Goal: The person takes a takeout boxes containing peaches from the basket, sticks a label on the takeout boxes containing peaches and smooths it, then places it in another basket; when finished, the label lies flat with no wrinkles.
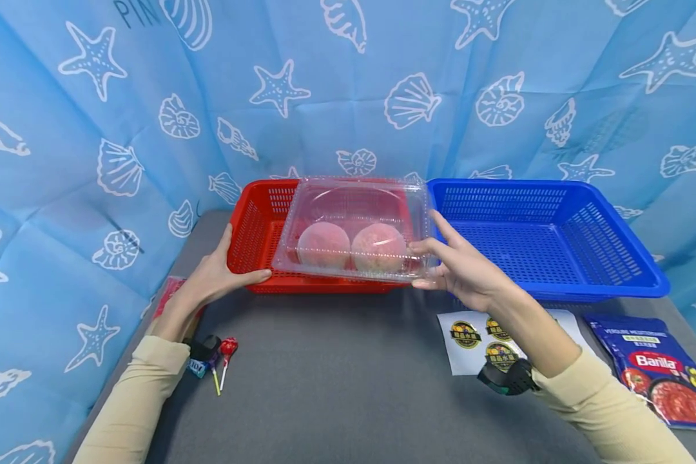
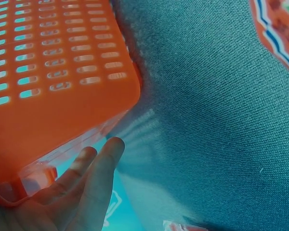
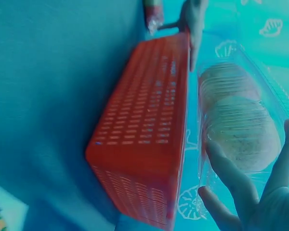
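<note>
A clear plastic clamshell box point(image 1: 356, 200) with two pink peaches point(image 1: 378, 246) inside is held tilted over the red basket point(image 1: 325, 283). My right hand point(image 1: 470, 274) grips the box by its right end, fingers spread along the edge. In the right wrist view the peaches point(image 3: 241, 130) press close to the box's clear wall, above the basket's rim. At the basket's left front corner, my left hand point(image 1: 209, 277) holds the rim, thumb along the front and fingers outside the left end. Two of its fingers point(image 2: 98, 168) show extended beside the basket's wall point(image 2: 72, 106) in the left wrist view.
A blue basket point(image 1: 499, 248) stands right of the red one. Before it lie a sheet of round stickers point(image 1: 465, 335) and a blue Barilla pouch point(image 1: 661, 367). Lollipops point(image 1: 229, 348) and a red packet point(image 1: 168, 293) lie by my left forearm. A shell-patterned curtain point(image 1: 325, 116) hangs behind.
</note>
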`<state>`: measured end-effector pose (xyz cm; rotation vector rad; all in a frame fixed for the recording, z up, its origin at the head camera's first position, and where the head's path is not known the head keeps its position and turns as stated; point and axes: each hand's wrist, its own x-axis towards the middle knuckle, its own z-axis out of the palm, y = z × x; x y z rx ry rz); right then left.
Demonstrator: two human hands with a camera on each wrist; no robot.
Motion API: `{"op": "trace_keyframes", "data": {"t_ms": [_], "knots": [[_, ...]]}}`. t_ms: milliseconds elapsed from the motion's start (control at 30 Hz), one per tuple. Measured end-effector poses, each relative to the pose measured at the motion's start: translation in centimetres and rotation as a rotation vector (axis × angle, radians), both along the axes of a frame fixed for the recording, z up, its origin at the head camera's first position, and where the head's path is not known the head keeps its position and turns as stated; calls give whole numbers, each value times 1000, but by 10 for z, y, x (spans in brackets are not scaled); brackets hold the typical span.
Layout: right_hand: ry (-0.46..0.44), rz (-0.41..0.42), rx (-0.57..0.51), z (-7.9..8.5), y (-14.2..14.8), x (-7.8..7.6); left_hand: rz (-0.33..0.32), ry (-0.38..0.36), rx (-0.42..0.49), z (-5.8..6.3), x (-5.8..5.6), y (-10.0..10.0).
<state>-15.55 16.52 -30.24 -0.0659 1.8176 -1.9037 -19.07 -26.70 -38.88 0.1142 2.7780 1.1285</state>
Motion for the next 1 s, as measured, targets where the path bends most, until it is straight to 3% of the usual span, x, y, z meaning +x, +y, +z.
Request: {"op": "trace_keyframes", "data": {"t_ms": [300, 567, 800, 1000], "knots": [[-17, 78, -66, -14, 19, 50, -21, 37, 26, -1, 1, -1], [-61, 69, -59, -40, 33, 89, -15, 23, 26, 0, 2, 0], [-99, 108, -75, -58, 42, 113, -6, -2, -2, 3, 3, 0], [-144, 85, -30, -75, 36, 128, -6, -2, -13, 3, 2, 0]]}}
